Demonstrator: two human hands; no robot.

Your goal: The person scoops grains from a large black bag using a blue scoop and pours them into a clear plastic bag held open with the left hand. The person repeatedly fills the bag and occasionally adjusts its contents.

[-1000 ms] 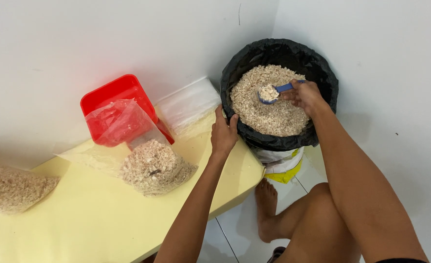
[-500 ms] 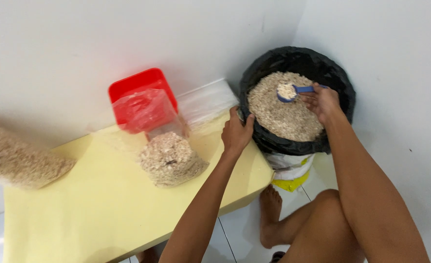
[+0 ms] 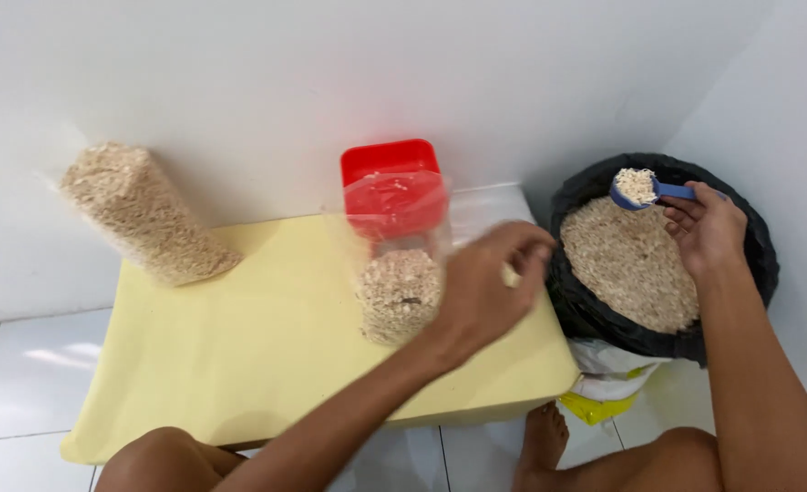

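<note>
Nearest us, our left hand [image 3: 487, 287] hovers over the yellow surface [image 3: 239, 355], fingers loosely curled and clamped on nothing, just at 3 o'clock of the clear bag [image 3: 401, 292] part-filled with flakes. Farther, at 2 o'clock, our right hand [image 3: 709, 232] grips the blue scoop [image 3: 645, 189], heaped with flakes, above the black-lined bin [image 3: 640, 264]. Beyond stand the red container [image 3: 390, 164] and, at 10 o'clock, a filled bag [image 3: 139, 214] leaning on the wall.
</note>
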